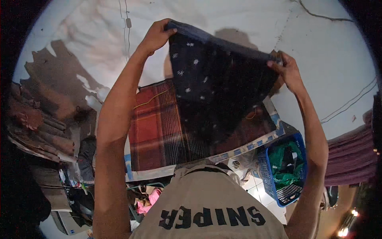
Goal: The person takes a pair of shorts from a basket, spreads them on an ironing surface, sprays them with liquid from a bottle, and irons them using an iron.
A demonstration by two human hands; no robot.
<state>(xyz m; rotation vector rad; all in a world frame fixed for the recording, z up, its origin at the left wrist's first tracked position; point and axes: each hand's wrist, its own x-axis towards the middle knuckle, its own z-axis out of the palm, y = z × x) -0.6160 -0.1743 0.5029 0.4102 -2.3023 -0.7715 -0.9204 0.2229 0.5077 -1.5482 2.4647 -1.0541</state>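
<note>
A dark navy cloth [215, 79] with small white motifs hangs spread between my two raised hands. My left hand [158, 36] pinches its upper left corner, thumb on the near side. At the upper right corner, my right hand [287, 69] grips the same edge, a little lower than the left. A lighter blue band runs along the top edge. The cloth narrows downward, and its lower part hangs in front of a table covered with a red and black plaid cloth [151, 127].
A blue plastic basket [274, 175] with green cloth in it stands on the tiled floor right of the table. Pink fabric [148, 200] lies low on the left. A purple curtain [350, 157] hangs at the right. Behind the table rises a white wall [254, 20].
</note>
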